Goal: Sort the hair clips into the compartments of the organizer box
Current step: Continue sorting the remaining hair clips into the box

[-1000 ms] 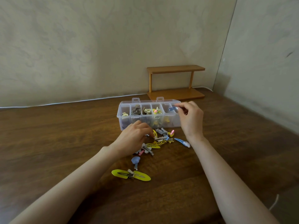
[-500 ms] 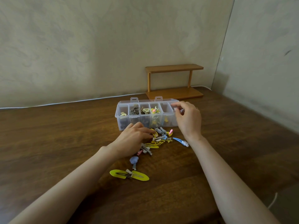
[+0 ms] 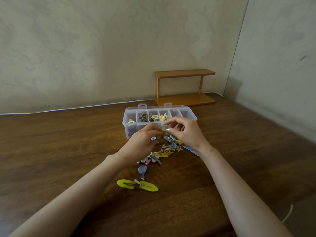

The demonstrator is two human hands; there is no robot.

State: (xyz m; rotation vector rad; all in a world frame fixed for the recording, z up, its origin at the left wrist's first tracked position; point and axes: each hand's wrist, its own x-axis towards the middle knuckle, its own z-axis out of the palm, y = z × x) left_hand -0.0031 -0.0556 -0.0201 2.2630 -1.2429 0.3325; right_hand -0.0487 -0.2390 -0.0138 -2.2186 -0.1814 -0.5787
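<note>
**Item:** small clip (image 3: 165, 131), pinched from both sides by the fingertips of the left hand (image 3: 142, 142) and the right hand (image 3: 188, 134). The two hands meet just in front of the near wall of the organizer box (image 3: 192, 115), above the wooden table (image 3: 68, 142).

**Hazards, as judged:**
- The hold is by fingertips only. A slip while the clip passes from one hand to the other would drop it into the loose clips (image 3: 168, 147) directly below, where it would be lost among similar pieces.
- The compartments are narrow and sit side by side, so an off-centre release could land the clip in a neighbouring one.
- The blue snap clip (image 3: 190, 149) lies just beside the right wrist, and a sweep of that arm could push it away.
- The box looks light, so a knuckle against its wall might shift it.

**Appearance:**
- Small clip: pale and glinting; its type is too small to tell.
- Box: clear plastic with a single row of compartments and the lid folded back.
- Contents from the left: one cream clip, dark metal clips, cream claw clips, then yellow and pink ones. The right-end compartments look nearly bare.
- Nearer on the table: a lilac-blue clip (image 3: 142, 169) and a pair of lime-green snap clips (image 3: 136, 185).
</note>
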